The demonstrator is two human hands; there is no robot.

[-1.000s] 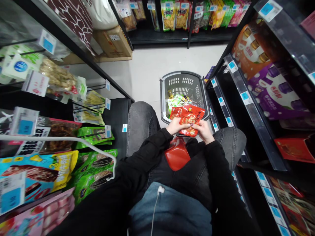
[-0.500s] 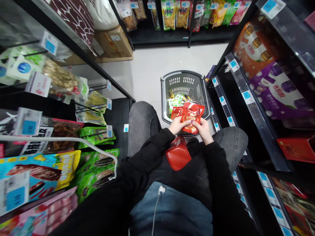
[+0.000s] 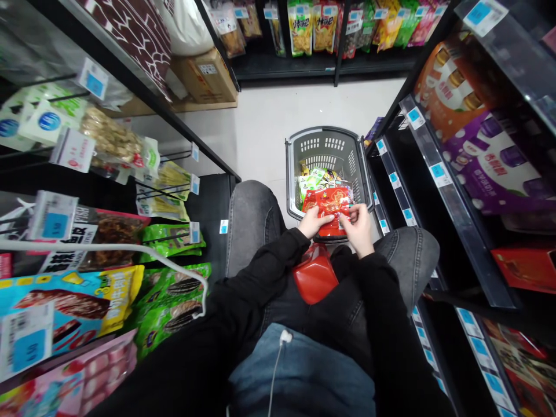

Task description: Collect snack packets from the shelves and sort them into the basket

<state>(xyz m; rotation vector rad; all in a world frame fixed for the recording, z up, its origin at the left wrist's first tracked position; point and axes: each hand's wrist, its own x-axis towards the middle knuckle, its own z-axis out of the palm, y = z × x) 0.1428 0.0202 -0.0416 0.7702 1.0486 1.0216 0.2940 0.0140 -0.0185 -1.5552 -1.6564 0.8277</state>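
Observation:
Between my two hands is a red snack packet (image 3: pixel 333 201), held over the near rim of a grey shopping basket (image 3: pixel 324 139). My left hand (image 3: pixel 313 222) grips its lower left side, thumb on the front. My right hand (image 3: pixel 358 226) pinches the packet's lower right part with thumb and fingers. Inside the basket lie green-and-white packets (image 3: pixel 315 177) and more red packaging, partly covered by the held packet. A glossy red object (image 3: pixel 315 275) rests between my legs just below my hands; its kind is unclear.
On the left, a shelf rack carries hanging snack bags, with green bags (image 3: pixel 174 301) low down. A white cable (image 3: pixel 165 255) crosses there. Shelves with purple drink packs (image 3: pixel 499 156) stand close on the right. A cardboard box (image 3: pixel 206 78) sits at the back left.
The red packet has turned and flattened between my hands. My right hand has shifted its hold, its fingers now bent up at the packet's right side. The view moved slightly.

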